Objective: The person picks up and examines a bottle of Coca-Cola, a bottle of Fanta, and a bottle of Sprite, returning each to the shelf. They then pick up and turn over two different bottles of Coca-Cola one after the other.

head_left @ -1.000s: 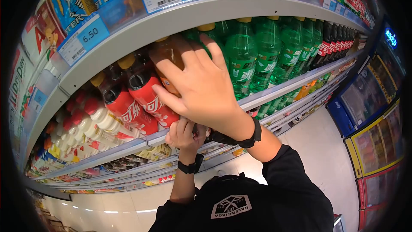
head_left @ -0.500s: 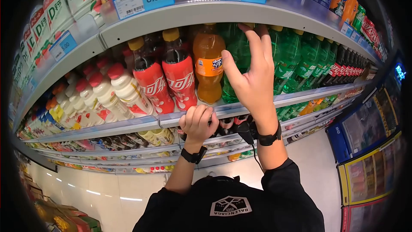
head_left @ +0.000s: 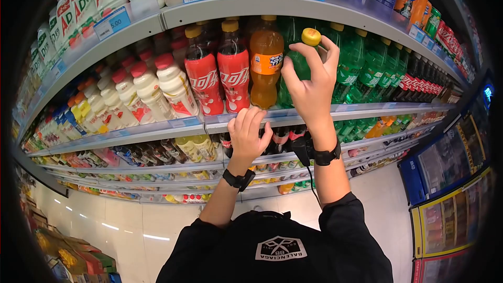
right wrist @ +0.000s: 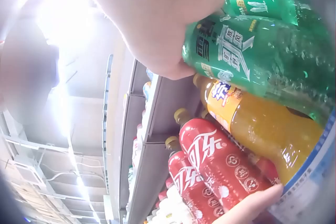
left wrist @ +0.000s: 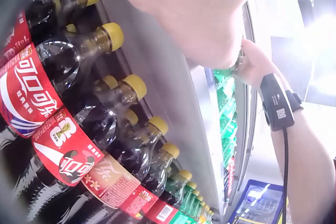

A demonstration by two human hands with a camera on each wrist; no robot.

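Observation:
In the head view my right hand [head_left: 314, 89] curls its fingers round the upper part of a green bottle [head_left: 297, 68], whose yellow cap [head_left: 311, 36] tips out toward me. That green bottle [right wrist: 252, 56] lies slanted across the right wrist view, against the hand [right wrist: 163, 19]. My left hand [head_left: 247, 137] rests at the shelf's front edge with loosely bent fingers, holding nothing, just below an orange-drink bottle [head_left: 266, 68]. Left of the orange one stand two red-labelled cola bottles [head_left: 233, 78].
More green bottles [head_left: 350, 65] stand right of my right hand, and white bottles [head_left: 177, 91] at the left. An overhanging shelf [head_left: 251, 11] with price tags runs above. Lower shelves hold more drinks; coolers [head_left: 440, 230] stand at the far right.
The green bottle's cap has come out from under the upper shelf and tilted toward me, with my right hand round the bottle. My left hand's fingers have loosened at the shelf edge.

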